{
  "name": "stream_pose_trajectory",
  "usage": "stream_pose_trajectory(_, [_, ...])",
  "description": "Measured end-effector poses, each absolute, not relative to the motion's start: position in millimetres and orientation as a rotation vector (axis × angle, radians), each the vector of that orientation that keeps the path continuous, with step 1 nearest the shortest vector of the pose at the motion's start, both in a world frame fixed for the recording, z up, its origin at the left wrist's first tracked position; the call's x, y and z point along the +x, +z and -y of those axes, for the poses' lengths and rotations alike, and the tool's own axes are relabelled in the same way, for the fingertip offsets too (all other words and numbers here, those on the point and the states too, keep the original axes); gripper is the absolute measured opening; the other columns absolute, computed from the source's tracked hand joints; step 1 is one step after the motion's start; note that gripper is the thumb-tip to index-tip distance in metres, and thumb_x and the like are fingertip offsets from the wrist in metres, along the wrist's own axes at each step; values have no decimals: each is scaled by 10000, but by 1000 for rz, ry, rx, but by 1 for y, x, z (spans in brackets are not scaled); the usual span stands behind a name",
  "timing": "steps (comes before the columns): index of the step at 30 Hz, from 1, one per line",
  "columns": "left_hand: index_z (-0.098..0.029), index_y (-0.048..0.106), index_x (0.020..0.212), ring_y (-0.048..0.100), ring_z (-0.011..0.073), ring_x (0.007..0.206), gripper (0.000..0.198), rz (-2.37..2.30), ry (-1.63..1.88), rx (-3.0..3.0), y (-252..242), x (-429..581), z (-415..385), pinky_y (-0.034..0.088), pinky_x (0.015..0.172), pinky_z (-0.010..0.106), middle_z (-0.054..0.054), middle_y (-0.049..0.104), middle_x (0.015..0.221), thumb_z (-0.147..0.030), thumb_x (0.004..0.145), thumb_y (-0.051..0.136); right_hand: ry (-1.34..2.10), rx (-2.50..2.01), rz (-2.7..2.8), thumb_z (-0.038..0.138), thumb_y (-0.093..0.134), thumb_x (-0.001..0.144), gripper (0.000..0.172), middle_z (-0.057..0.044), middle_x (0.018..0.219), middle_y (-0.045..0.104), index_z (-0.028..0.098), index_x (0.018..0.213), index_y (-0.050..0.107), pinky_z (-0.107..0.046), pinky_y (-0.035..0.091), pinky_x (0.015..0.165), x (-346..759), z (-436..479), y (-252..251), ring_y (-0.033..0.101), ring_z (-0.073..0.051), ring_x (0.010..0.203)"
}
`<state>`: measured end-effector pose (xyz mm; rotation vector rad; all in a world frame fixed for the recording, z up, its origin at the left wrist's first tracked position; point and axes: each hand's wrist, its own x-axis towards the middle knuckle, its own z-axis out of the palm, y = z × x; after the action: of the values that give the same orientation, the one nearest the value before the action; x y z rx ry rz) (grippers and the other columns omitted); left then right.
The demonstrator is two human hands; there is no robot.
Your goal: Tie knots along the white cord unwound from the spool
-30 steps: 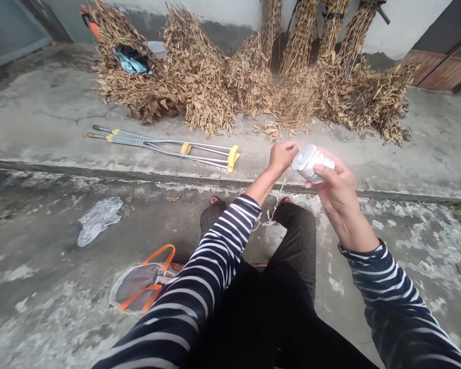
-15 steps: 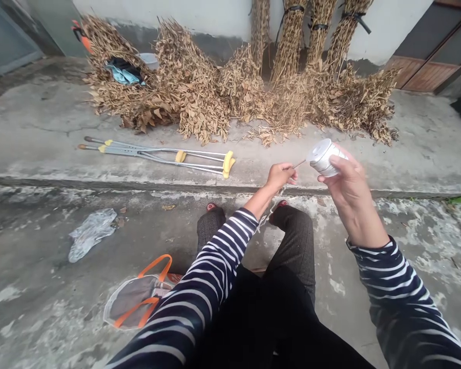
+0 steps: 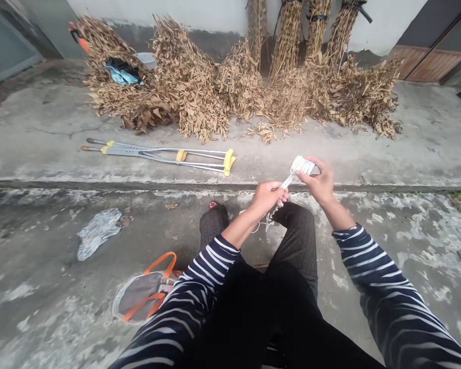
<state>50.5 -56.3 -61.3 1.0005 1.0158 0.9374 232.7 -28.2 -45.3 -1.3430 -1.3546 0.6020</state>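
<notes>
In the head view, my right hand (image 3: 322,179) is closed around a spool of white cord (image 3: 303,165), held tilted in front of my knees. Windings show on the spool's side, and my fingers cover its right end. Taut white strands (image 3: 288,181) run from it to my left hand (image 3: 269,197), which pinches them a short way to the left. Below my left hand a loose, crinkled length of cord (image 3: 269,218) hangs in front of my right leg. Whether my left hand holds anything besides cord is hidden.
Crutches with yellow pads (image 3: 157,154) lie on the raised concrete step. Dried plant stalks (image 3: 200,97) are heaped behind, with tied bundles (image 3: 288,41) against the wall. On the lower ground are a crumpled plastic bag (image 3: 99,233) and a mesh bag with orange handles (image 3: 138,294).
My right hand has brought the spool left and lower and turned it, so its windings show. My left hand has moved slightly left and down, with white strands now stretched between the hands.
</notes>
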Motion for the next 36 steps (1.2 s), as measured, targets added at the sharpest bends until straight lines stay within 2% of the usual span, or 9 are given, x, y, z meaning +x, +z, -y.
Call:
stream_pose_trajectory(3, [-114, 650, 705, 552, 67, 477, 213, -996, 890, 964, -48, 47, 65, 404, 452, 173, -11, 622, 564, 6, 796, 500, 437, -1308, 1516, 378, 813, 728, 464, -101, 1226, 712, 196, 1147, 728, -449, 577, 996, 233, 26, -63, 656, -283, 1163])
stream_pose_trajectory(6, [-110, 649, 711, 555, 65, 467, 208, -993, 890, 945, -40, 43, 66, 386, 453, 174, -8, 622, 555, 4, 810, 507, 349, -1265, 1670, 357, 775, 792, 423, -106, 1285, 695, 218, 1187, 716, -509, 541, 1056, 232, 27, -72, 644, -296, 1193])
stream_pose_trajectory(14, [-94, 670, 763, 598, 86, 468, 169, -902, 839, 847, -36, 30, 55, 353, 449, 181, 39, 661, 582, -109, 887, 556, 198, -1172, 1969, 430, 712, 904, 368, -120, 1284, 689, 243, 1221, 684, -503, 552, 999, 230, 41, -69, 629, -316, 1165])
stream_pose_trajectory(22, [-77, 674, 765, 637, 104, 508, 151, -890, 839, 733, -39, 29, 50, 384, 488, 190, 70, 689, 605, -147, 872, 594, 172, -1121, 2162, 405, 633, 956, 339, -125, 1311, 669, 239, 1250, 658, -505, 503, 1043, 228, 48, -63, 620, -322, 1195])
stream_pose_trajectory(31, [-66, 664, 758, 659, 123, 521, 227, -954, 833, 631, -38, 29, 50, 385, 500, 205, 90, 705, 631, -94, 919, 505, 148, -1258, 2076, 370, 683, 889, 343, -122, 1227, 692, 218, 1196, 685, -473, 551, 946, 209, 57, -78, 622, -320, 1130])
stream_pose_trajectory(36, [-68, 673, 771, 626, 110, 518, 234, -946, 812, 602, -46, 20, 51, 383, 500, 208, 75, 682, 621, -113, 940, 518, 229, -1275, 2150, 257, 694, 810, 378, -94, 1244, 705, 231, 1187, 696, -453, 565, 908, 210, 65, -83, 631, -320, 1149])
